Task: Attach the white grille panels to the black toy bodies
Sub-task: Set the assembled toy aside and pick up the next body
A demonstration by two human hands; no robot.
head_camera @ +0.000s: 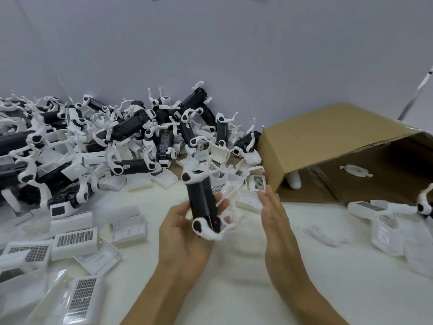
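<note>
1. Black plastic with white leg joints at both ends: that is the toy body the person holds up over the white table; it stands nearly on end, its top tipped a little away and to the left.
2. Their left hand has it from below and behind; the thumb lies along the body's left side and the fingertips curl round on the right, so the lower half sits in the palm while the upper half sticks out above the grip.
3. Their right hand is just beside it on the right, fingers straight and loosely together, palm turned toward the body; it looks to hold nothing, and motion blur keeps me from telling whether the fingertips touch anything.
4. White grille panels lie all about; one panel with a dark mesh rests just beyond the right fingertips; another grille panel lies on the table well to the left of the hands.
5. A heap of toy bodies is piled against the grey wall at the back left, legs sticking up every way.
6. A cardboard box lies tipped on its side at the right, mouth facing the person; a few white parts sit inside it.
</note>
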